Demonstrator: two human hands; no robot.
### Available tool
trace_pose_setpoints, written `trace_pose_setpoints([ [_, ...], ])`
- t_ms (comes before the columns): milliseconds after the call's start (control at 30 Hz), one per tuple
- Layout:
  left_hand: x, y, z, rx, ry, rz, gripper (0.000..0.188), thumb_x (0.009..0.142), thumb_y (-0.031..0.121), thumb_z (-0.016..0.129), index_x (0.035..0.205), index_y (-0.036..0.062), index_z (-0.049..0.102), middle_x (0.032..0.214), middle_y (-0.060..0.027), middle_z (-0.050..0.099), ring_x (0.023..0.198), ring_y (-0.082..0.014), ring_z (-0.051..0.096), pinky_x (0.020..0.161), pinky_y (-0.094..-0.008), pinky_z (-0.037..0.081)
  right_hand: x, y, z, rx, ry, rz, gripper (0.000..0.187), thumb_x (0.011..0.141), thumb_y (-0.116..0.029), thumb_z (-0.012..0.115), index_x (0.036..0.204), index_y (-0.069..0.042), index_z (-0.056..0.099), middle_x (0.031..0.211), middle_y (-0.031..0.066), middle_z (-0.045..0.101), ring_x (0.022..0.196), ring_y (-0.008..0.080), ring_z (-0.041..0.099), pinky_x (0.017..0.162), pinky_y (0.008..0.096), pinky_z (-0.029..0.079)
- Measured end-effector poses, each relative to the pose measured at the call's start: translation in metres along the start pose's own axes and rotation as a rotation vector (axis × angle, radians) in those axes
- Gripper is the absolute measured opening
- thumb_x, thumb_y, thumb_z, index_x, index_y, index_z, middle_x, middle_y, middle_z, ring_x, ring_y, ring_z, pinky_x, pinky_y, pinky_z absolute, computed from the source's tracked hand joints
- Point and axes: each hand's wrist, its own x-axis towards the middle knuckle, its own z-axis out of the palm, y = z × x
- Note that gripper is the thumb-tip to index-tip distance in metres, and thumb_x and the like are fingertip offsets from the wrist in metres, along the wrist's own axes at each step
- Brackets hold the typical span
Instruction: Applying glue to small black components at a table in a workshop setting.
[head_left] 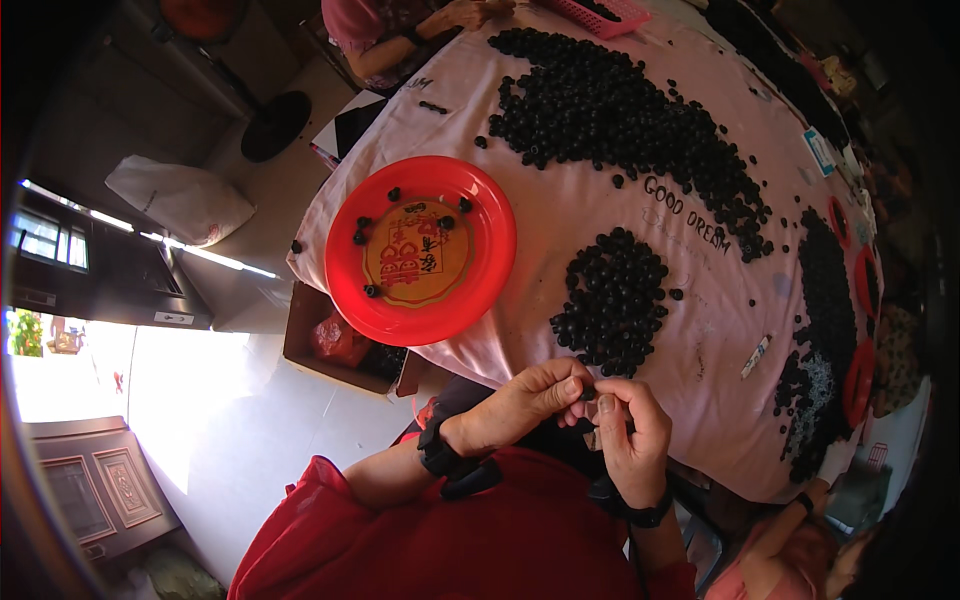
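Observation:
In front of my chest both hands meet at the near edge of the table. My left hand [530, 402] pinches a small black round piece [588, 394] between thumb and fingertips. My right hand [637, 432] closes on the same piece from the other side, its thumb and forefinger touching it. Just beyond them lies a small heap of like black pieces [612, 300] on a pale pink cloth [520, 215]. To the left, a red round plate [347, 245] with a gold printed centre carries several of these pieces around its inside.
A large pile of black pieces [600, 100] spreads across the far side. More small black parts [828, 290] lie at right, near red dishes [858, 385]. A cardboard box [300, 325] stands below the plate. Other people [375, 40] sit at the far left and near right [785, 560].

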Motion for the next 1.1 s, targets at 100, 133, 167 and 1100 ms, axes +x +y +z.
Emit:
trace_pose_setpoints([
  [100, 0.0008, 0.0001, 0.0004, 0.023, -0.024, 0.002, 0.035, 0.103, 0.04, 0.05, 0.11, 0.0072, 0.059, 0.088, 0.0036, 0.06, 0.081, -0.0047, 0.056, 0.074, -0.0206, 0.047, -0.001, -0.002, 0.0003, 0.031, -0.028, 0.071, 0.01, 0.096, -0.002, 0.059, 0.105, 0.0, 0.061, 0.083, 0.0081, 0.064, 0.063, 0.0127, 0.062, 0.058, 0.0265, 0.049],
  [133, 0.0011, 0.0001, 0.0007, 0.039, -0.045, 0.013, 0.036, 0.103, 0.041, 0.049, 0.109, 0.0074, 0.06, 0.087, 0.0039, 0.059, 0.08, -0.0044, 0.055, 0.074, -0.0204, 0.046, -0.0014, -0.0023, 0.0003, 0.033, -0.039, 0.117, 0.009, 0.096, -0.003, 0.06, 0.105, 0.0, 0.06, 0.082, 0.0075, 0.064, 0.063, 0.0119, 0.061, 0.058, 0.0261, 0.049],
  [167, 0.0013, 0.0002, 0.001, 0.045, -0.036, 0.013, 0.036, 0.103, 0.041, 0.049, 0.109, 0.0074, 0.06, 0.087, 0.0039, 0.059, 0.08, -0.0044, 0.055, 0.074, -0.0204, 0.046, -0.0015, -0.0021, 0.0007, 0.029, -0.039, 0.105, 0.009, 0.096, -0.003, 0.06, 0.105, 0.0, 0.06, 0.082, 0.0075, 0.064, 0.063, 0.0119, 0.061, 0.058, 0.0261, 0.049],
  [1100, 0.0021, -0.0023, 0.0014, 0.156, -0.095, -0.039, 0.038, 0.107, 0.042, 0.041, 0.104, 0.0095, 0.06, 0.084, 0.0046, 0.054, 0.078, -0.0043, 0.052, 0.074, -0.021, 0.046, -0.001, -0.0025, -0.0033, 0.155, -0.124, 0.221, 0.006, 0.1, -0.006, 0.055, 0.1, 0.0, 0.058, 0.083, 0.0062, 0.063, 0.072, 0.012, 0.062, 0.065, 0.0275, 0.05],
])
